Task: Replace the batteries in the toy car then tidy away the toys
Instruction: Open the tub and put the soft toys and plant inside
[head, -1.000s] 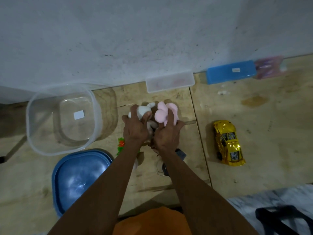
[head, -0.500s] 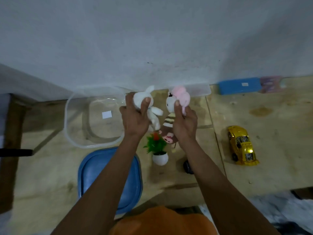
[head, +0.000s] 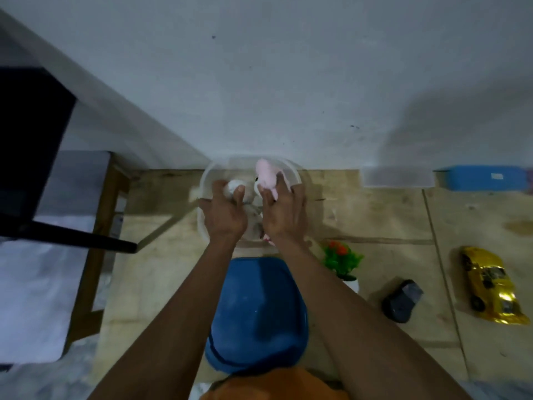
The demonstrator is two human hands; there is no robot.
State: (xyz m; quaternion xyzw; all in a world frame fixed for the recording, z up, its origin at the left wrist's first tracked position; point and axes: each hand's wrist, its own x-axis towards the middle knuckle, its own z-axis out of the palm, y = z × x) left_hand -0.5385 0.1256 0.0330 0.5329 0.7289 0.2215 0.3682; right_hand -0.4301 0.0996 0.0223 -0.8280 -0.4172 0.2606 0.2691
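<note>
Hands: two, one plush each (white [head: 234, 187], pink [head: 266, 176]), over tub [head: 206, 180].

Two bare forearms, no sleeves, left hand [head: 223, 216], right hand [head: 284, 216], orange garment [head: 277, 385] below

Pale grey-white wall [head: 288, 82] fills the upper frame, marked with small dark specks. Light wooden table surface [head: 375, 220] occupies the lower right, stained at right. Dark furniture [head: 31, 116] at upper left. Lighting dim; shadow at upper right.
</note>
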